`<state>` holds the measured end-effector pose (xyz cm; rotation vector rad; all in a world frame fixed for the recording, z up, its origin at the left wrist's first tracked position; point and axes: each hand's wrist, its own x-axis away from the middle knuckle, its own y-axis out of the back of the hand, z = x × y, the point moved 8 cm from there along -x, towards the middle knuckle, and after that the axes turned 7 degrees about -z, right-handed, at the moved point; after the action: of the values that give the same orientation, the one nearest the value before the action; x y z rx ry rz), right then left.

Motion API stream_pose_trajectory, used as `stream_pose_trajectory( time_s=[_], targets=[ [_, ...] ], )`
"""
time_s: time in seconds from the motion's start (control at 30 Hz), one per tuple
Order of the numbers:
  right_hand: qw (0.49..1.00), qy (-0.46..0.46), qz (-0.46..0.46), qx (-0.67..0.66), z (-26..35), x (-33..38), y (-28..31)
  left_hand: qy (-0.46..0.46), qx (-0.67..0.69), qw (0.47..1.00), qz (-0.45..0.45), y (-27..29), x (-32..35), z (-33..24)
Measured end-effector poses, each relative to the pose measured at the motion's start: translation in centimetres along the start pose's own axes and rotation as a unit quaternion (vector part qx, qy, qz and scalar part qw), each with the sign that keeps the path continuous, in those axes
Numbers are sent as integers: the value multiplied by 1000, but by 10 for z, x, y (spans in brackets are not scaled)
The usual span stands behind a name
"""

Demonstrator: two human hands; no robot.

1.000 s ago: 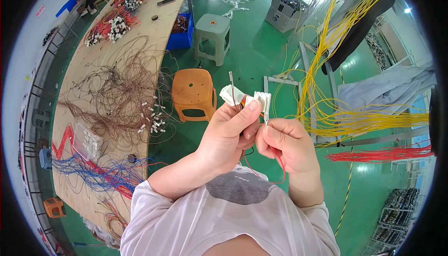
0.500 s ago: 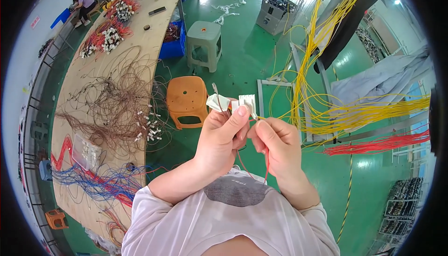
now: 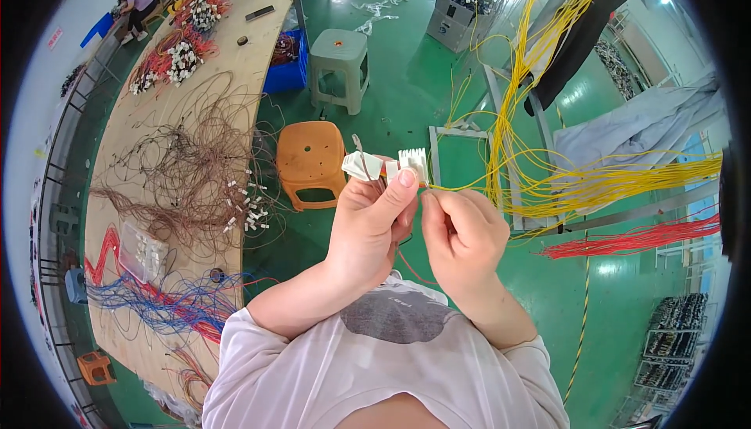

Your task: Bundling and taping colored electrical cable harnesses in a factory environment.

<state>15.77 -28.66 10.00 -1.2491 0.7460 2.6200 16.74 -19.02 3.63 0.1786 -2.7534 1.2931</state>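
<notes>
In front of my chest, my left hand [image 3: 371, 214] is closed round several white plastic connectors, its thumb pressing on them. One ribbed white connector [image 3: 412, 165] sticks up past the thumb; another white connector [image 3: 361, 167] lies at the left with a brownish wire beside it. A red wire [image 3: 415, 275] hangs in a loop below this hand. My right hand [image 3: 467, 232] is closed in a pinch just right of the ribbed connector. At its fingertips shows the end of a thin wire, which looks yellow; the exact grip is partly hidden.
A wooden table [image 3: 215, 229] at left bears tangled brown wires [image 3: 195, 147], blue wires [image 3: 168, 304] and connector bundles. An orange stool [image 3: 309, 155] and a grey stool [image 3: 339, 57] stand beyond my hands. Yellow wires [image 3: 626, 186] and red wires [image 3: 637, 237] hang across a metal frame at right.
My right hand has turned and its fingertips have risen to the ribbed connector. The red wire that hung by the right hand now loops only below the left. The left hand has barely moved.
</notes>
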Motion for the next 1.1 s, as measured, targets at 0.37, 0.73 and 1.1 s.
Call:
stream_pose_trajectory(
  time_s=[0.37, 0.73, 1.1],
  targets=[
    [874, -343, 120, -321, -33, 29, -17, -42, -7, 999, 25, 4, 8, -5],
    [942, -209, -11, -260, -23, 26, -11, -102, -55, 993, 24, 9, 11, 0],
    [789, -403, 153, -438, -23, 41, -30, 17, 7, 1000, 3, 15, 0, -3]
  ],
)
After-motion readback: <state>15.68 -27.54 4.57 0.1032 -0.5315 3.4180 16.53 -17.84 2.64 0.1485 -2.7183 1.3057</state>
